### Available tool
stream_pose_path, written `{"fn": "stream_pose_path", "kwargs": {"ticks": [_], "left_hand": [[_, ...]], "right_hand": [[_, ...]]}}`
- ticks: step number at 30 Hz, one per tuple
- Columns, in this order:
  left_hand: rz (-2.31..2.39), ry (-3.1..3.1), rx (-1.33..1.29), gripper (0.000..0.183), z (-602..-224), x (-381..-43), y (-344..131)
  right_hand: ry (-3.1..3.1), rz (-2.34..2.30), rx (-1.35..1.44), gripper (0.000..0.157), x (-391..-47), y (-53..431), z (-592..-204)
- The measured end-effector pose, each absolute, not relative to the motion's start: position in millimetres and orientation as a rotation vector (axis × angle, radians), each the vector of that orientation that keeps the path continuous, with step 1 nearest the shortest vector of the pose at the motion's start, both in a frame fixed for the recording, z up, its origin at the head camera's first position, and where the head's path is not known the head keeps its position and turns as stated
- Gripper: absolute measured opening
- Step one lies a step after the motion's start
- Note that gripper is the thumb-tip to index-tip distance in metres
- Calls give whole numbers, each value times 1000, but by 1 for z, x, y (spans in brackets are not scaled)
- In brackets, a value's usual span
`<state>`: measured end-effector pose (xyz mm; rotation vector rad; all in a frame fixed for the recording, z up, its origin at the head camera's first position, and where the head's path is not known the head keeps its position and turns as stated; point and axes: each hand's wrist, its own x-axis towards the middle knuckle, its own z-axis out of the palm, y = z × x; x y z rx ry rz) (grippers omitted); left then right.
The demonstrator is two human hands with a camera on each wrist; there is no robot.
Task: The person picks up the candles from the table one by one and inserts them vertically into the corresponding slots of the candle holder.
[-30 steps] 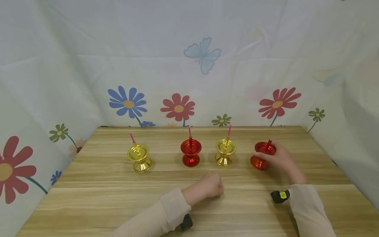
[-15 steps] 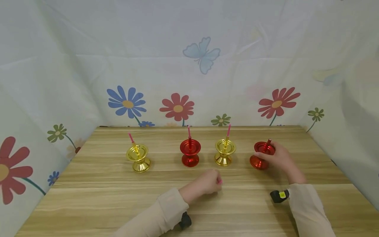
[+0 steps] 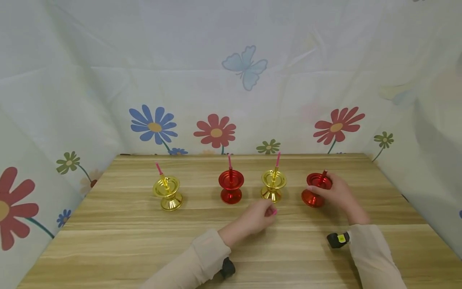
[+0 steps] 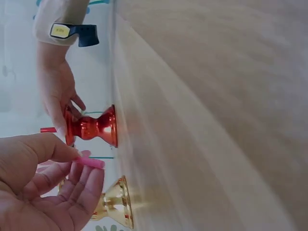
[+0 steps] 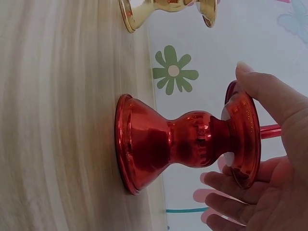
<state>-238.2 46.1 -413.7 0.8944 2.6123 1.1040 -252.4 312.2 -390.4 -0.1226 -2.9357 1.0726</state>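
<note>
In the left wrist view a short pink candle [image 4: 91, 162] is pinched between the thumb and fingers of my left hand [image 3: 254, 218]. In the head view only its pink end shows, just in front of a gold candle holder [image 3: 271, 195]. My right hand [image 3: 339, 196] grips the rim of the rightmost red candle holder [image 5: 192, 139], thumb on one side and fingers on the other. That holder stands on its base on the table, and its upright red tube [image 3: 325, 173] has no candle in it. The gold holder beside it bears a pink candle [image 3: 278, 159].
Farther left stand a red candle holder [image 3: 231, 196] and another gold one [image 3: 171, 201], each with a thin pink candle upright in its tube. Behind the wooden table [image 3: 144, 249] hangs a white cloth [image 3: 180, 72] printed with flowers and a butterfly.
My left hand has moved forward and a little right, with the pink candle showing more at its fingertips. The right hand and the red candle holder have shifted slightly left.
</note>
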Motion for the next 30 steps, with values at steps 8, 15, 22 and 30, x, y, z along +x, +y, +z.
{"fn": "stream_pose_path", "kwargs": {"ticks": [8, 15, 22, 30], "left_hand": [[1192, 2586, 951, 8, -403, -239, 55], [1351, 2555, 989, 10, -400, -243, 65], [1546, 2488, 933, 12, -398, -247, 76], [1653, 2455, 954, 13, -385, -254, 88]], "right_hand": [[-2955, 1063, -135, 94, -252, 308, -389], [-2932, 1056, -70, 88, -249, 305, -386], [-2955, 1051, -96, 91, -249, 304, -387], [-2938, 1096, -75, 88, -250, 304, -387]]}}
